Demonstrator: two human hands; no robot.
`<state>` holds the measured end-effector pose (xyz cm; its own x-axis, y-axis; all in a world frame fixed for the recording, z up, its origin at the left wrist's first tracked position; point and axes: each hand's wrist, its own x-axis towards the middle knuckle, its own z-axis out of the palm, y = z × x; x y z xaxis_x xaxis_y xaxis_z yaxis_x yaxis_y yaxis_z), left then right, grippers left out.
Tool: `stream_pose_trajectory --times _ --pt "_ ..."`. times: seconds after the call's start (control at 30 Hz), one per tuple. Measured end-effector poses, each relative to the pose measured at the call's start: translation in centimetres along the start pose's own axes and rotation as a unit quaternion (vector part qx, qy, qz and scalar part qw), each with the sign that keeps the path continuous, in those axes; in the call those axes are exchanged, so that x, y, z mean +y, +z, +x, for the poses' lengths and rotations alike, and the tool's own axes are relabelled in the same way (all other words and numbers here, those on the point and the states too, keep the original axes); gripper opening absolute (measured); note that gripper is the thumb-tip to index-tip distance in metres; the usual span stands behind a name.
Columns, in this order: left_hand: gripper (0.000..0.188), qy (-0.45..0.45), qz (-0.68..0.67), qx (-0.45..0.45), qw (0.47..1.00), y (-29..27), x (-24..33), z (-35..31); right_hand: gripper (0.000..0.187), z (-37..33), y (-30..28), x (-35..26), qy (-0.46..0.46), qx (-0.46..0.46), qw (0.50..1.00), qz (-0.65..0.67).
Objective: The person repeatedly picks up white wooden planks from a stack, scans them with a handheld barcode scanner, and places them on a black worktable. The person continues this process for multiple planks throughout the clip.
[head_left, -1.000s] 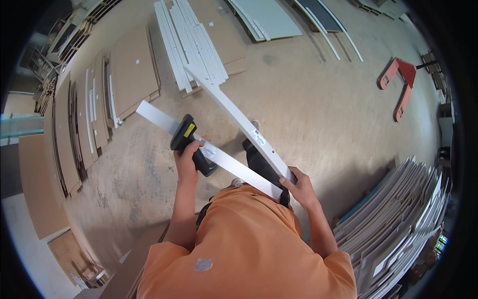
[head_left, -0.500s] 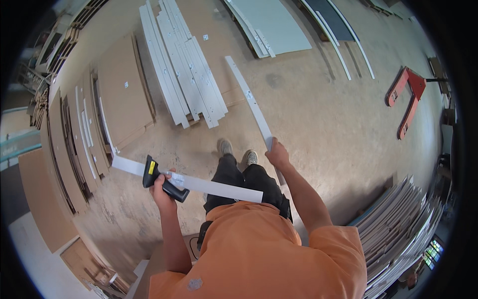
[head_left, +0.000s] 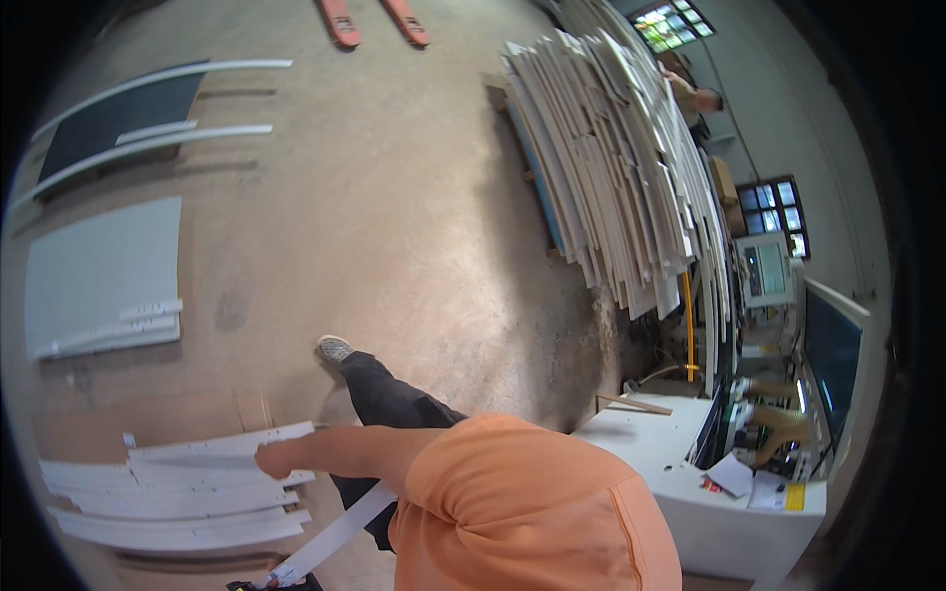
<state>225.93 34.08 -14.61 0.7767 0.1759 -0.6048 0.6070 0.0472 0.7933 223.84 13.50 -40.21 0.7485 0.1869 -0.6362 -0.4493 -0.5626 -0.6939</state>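
My right hand (head_left: 277,459) is stretched out over the stack of white strips (head_left: 197,502) on the left. Its fingers curl downward and look closed; what they hold, if anything, blends into the white stack. At the bottom edge, my left hand (head_left: 273,581) is mostly cut off. It grips a black handheld barcode scanner (head_left: 307,582) together with a flat white strip (head_left: 340,532), which slants up toward my trouser leg. A label shows on that strip beside the scanner.
Boards (head_left: 601,167) stand in a dense stack at the upper right, with another person (head_left: 685,94) behind them. A white workstation (head_left: 631,438) with a monitor (head_left: 836,364) is at the right. Pale panels (head_left: 103,266), a dark panel (head_left: 118,118) and red pallet-truck forks (head_left: 340,25) lie farther off.
The view has swung right, bringing in the workstation and board stack. My right hand now appears over the white strips; the long strip it held no longer stands out.
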Motion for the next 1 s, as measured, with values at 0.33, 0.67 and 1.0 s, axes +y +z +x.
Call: stream_pose_trajectory --times 0.33,0.67,1.0 --pt "0.037 0.099 0.071 -0.201 0.972 33.5 4.7 4.6 0.067 -28.2 -26.2 11.5 -0.106 0.123 0.922 0.351" --pt "0.024 -0.039 0.045 -0.379 0.923 62.1 3.8 -1.5 0.064 -43.2 -40.9 18.4 0.009 0.284 0.933 0.221" --pt "0.033 -0.025 0.050 -0.427 0.902 86.0 10.0 8.8 0.035 -33.1 -62.2 27.0 0.175 0.451 0.870 0.097"
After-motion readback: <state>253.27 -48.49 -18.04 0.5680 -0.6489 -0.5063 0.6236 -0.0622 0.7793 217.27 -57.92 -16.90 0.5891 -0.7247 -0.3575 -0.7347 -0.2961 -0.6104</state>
